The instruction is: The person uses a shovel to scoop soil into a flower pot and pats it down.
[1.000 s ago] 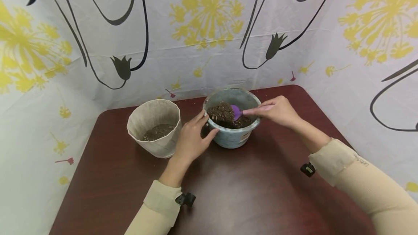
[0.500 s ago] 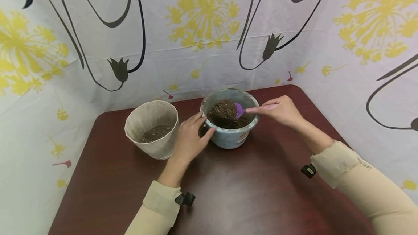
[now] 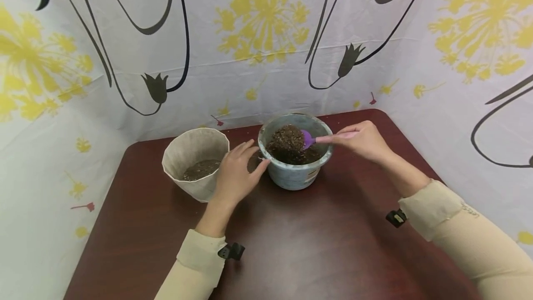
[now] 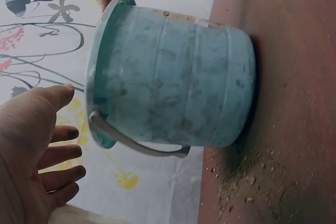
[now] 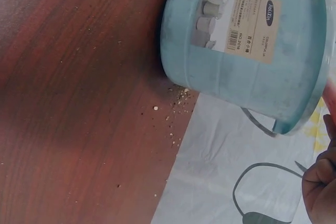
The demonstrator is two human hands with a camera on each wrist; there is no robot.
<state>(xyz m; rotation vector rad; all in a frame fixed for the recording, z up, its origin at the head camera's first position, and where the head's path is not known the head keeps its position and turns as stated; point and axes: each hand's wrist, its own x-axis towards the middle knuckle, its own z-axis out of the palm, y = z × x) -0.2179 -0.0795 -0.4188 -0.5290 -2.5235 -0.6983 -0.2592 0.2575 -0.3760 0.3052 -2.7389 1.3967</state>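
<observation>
A blue-grey plastic bucket (image 3: 293,177) with dark potting soil inside stands upright at the table's back; in the left wrist view its grey handle (image 4: 139,142) hangs down its side. My right hand (image 3: 368,141) grips the pinkish handle of a small garden trowel with a purple blade (image 3: 308,139). Heaped soil (image 3: 288,138) covers most of the blade, within the bucket's mouth. My left hand (image 3: 234,177) has its fingers spread at the bucket's left; the left wrist view puts them just off the rim, with soil-darkened fingertips (image 4: 77,172).
Left of the bucket stands a whitish fluted pot (image 3: 176,154) with a low layer of soil; my left hand overlaps its right side. Crumbs of soil (image 4: 249,184) lie on the reddish-brown table (image 3: 300,244) by the bucket. A flower-patterned cloth (image 3: 266,82) closes off the back and sides.
My left hand has come away from the bucket's rim and moved slightly left. The trowel with its soil has risen a little and shifted right in my right hand.
</observation>
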